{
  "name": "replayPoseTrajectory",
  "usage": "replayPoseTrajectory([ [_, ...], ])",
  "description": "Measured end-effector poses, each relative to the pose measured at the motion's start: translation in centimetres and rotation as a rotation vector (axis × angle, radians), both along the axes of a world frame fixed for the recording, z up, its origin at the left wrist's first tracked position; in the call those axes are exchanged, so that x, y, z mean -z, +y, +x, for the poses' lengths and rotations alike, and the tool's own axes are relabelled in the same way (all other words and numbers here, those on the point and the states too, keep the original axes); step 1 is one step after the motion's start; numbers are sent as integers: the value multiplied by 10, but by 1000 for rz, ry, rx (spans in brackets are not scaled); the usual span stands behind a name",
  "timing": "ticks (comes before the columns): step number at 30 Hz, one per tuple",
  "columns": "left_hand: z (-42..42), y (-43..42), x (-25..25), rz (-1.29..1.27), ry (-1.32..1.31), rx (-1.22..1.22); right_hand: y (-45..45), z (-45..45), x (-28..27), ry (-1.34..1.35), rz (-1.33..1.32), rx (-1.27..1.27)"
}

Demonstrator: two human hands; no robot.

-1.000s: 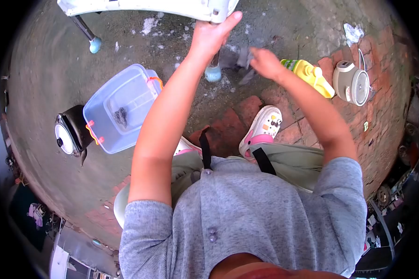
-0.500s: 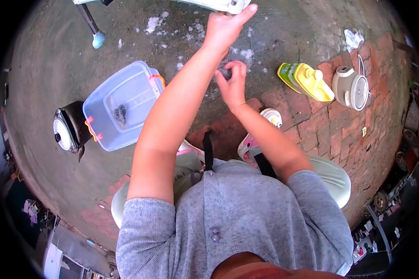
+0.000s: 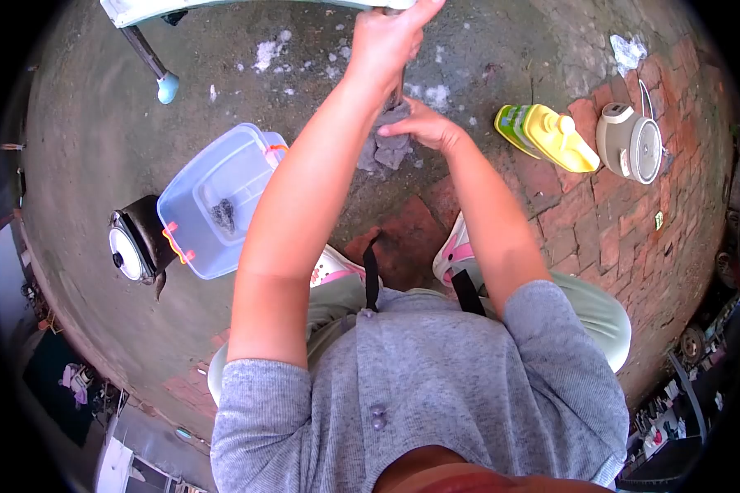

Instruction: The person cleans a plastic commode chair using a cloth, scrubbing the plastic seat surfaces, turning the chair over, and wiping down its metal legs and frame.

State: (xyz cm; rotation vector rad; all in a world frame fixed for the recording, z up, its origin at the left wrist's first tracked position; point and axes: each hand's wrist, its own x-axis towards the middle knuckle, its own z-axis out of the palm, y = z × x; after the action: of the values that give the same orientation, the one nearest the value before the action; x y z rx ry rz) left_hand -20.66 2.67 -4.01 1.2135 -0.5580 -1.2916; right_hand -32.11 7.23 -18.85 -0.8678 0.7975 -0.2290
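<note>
My left hand point(image 3: 386, 45) is closed at the edge of a white piece of furniture with legs point(image 3: 127, 11), by the top of one of its dark legs point(image 3: 400, 86). Just below it, my right hand point(image 3: 423, 125) presses a grey cloth point(image 3: 391, 144) around that same leg. The lower end of the leg is hidden by the cloth. Another dark leg point(image 3: 145, 53) with a light blue foot cap point(image 3: 167, 87) sticks out at the upper left. Most of the furniture lies beyond the top of the view.
Left of my arms stand a clear plastic tub point(image 3: 201, 177) holding a dark scouring pad point(image 3: 223, 215), and a black pot point(image 3: 144, 234) with a lid. To the right lie a yellow jug point(image 3: 551, 135) and a beige pot-like appliance point(image 3: 625, 144). White foam point(image 3: 269, 51) spots the ground.
My right hand has turned, and more of the grey cloth shows, hanging below it on the leg. The white furniture's left end sits lower in view, and the whole scene has shifted slightly.
</note>
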Motion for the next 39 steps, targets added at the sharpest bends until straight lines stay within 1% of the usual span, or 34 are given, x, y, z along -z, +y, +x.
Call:
replayPoseTrajectory([
  [1, 1, 0, -1, 0, 1, 1, -2, -2, -1, -194, 181, -39],
  [2, 2, -1, -1, 26, 17, 24, -1, -6, -2, -230, 297, 2],
  [3, 3, -2, -2, 53, 32, 47, 3, -6, -3, -228, 295, 4],
  [5, 2, -3, -4, 51, 20, 38, 14, 3, -8, -144, 172, 122],
  [6, 2, -3, -5, 51, 6, 27, 22, 12, -12, -144, 172, 121],
  [9, -5, -3, 6, 53, -30, -31, 54, 43, -30, 760, -716, 523],
  [10, -6, -3, 6, 53, -27, -29, 57, 50, -47, 886, -664, 561],
  [11, -5, -3, 6, 52, -21, -23, 55, 50, -46, 886, -665, 562],
  [13, -4, -1, 5, 54, -21, -21, 50, 47, -39, 776, -559, 511],
  [14, -5, 2, 3, 12, -11, -48, 50, 41, -25, 776, -550, 510],
  [16, -7, 3, 3, -39, 2, -73, 42, 18, 7, 161, -314, 397],
  [17, -7, 3, 5, 31, -17, -45, 38, 9, 8, 164, -317, 397],
  [18, -8, 3, 8, 103, -34, -21, 35, -1, 9, 40, -147, 345],
  [19, -9, 2, 5, 105, -32, -24, 34, -8, 11, -84, 27, 291],
  [20, -9, 0, 2, 82, -29, -12, 38, -14, 15, -233, 221, 318],
  [21, -9, -2, -2, 59, -28, 2, 45, -16, 19, -233, 224, 320],
  [22, -9, -4, -3, 68, 41, 20, 54, -16, 21, -346, 366, 452],
  [23, -9, -5, -6, 67, 35, 21, 61, -16, 24, -461, 509, 582],
  [24, -9, -7, -8, 60, 45, 19, 67, -8, 30, -407, 553, 659],
  [25, -9, -8, -9, 53, 55, 17, 71, 0, 26, -411, 555, 657],
  [27, -8, -9, -8, 82, 24, 0, 85, 13, 10, -414, 503, 899],
  [28, -9, -9, -8, 102, -4, -15, 85, 22, 0, -299, 418, 946],
  [29, -10, -9, -8, 101, -6, -8, 84, 29, -11, -304, 417, 952],
  [31, -12, -11, -9, 75, -7, -46, 83, 37, -27, 86, 168, 1005],
  [32, -13, -10, -9, 74, -6, -45, 82, 37, -8, 279, -69, 953],
  [33, -12, -9, -8, 65, -8, -42, 73, 35, 1, 279, -72, 952],
  [35, -12, -6, -5, 64, -10, -41, 51, 30, 8, 455, -106, 840],
  [36, -11, -4, -3, 78, -22, -44, 35, 24, 35, 339, 139, 685],
  [37, -11, -4, -3, 85, -36, -44, 25, 21, 38, 337, 141, 689],
  [39, -11, -5, -1, 70, -35, -39, 4, 19, 38, 251, 376, 329],
])
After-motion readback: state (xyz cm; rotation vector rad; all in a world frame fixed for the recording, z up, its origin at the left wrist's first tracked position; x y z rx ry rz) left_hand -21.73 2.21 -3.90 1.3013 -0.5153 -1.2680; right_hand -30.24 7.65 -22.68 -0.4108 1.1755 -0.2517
